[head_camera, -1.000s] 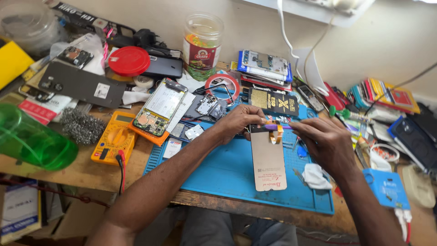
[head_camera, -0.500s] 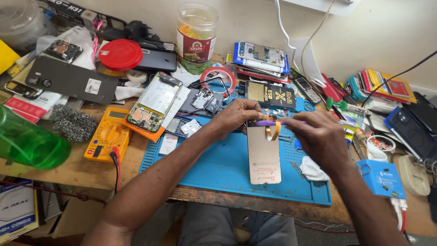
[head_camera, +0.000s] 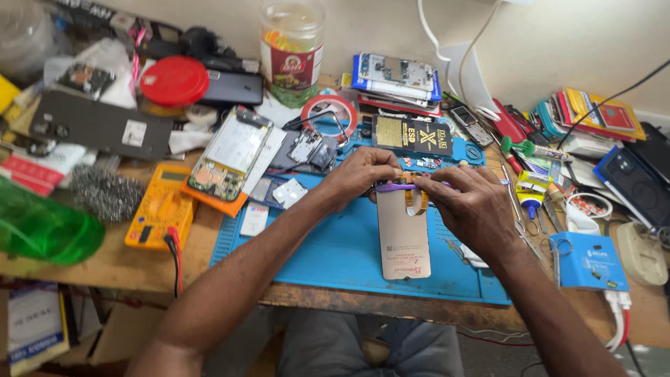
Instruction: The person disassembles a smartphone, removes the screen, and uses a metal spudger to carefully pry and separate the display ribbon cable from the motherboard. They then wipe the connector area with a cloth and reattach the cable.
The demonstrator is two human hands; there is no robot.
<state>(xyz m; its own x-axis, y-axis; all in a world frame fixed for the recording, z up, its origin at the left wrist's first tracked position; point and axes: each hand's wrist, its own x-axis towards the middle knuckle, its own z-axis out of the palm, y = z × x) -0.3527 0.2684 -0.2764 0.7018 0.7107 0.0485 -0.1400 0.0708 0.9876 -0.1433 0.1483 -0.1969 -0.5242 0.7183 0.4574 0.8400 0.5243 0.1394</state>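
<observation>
A tan phone display panel [head_camera: 403, 241] lies face down on the blue work mat [head_camera: 328, 251], with an orange flex cable [head_camera: 417, 200] curling at its top end. My left hand [head_camera: 359, 176] presses on the panel's top left corner. My right hand [head_camera: 474, 206] pinches a thin purple tool [head_camera: 394, 187] laid across the panel's top edge, beside the flex cable. Both hands meet over that edge and hide part of it.
An opened phone [head_camera: 227, 155] and a yellow multimeter [head_camera: 157, 209] lie to the left of the mat. A green bottle [head_camera: 42, 227], a red lid [head_camera: 174, 80], a glass jar [head_camera: 292, 45], stacked phones, a black card [head_camera: 412, 135] and a blue box [head_camera: 586, 262] crowd the wooden bench.
The view has closed in on the mat. My hands stay at the panel's top edge, and my right hand has come in closer over the purple tool.
</observation>
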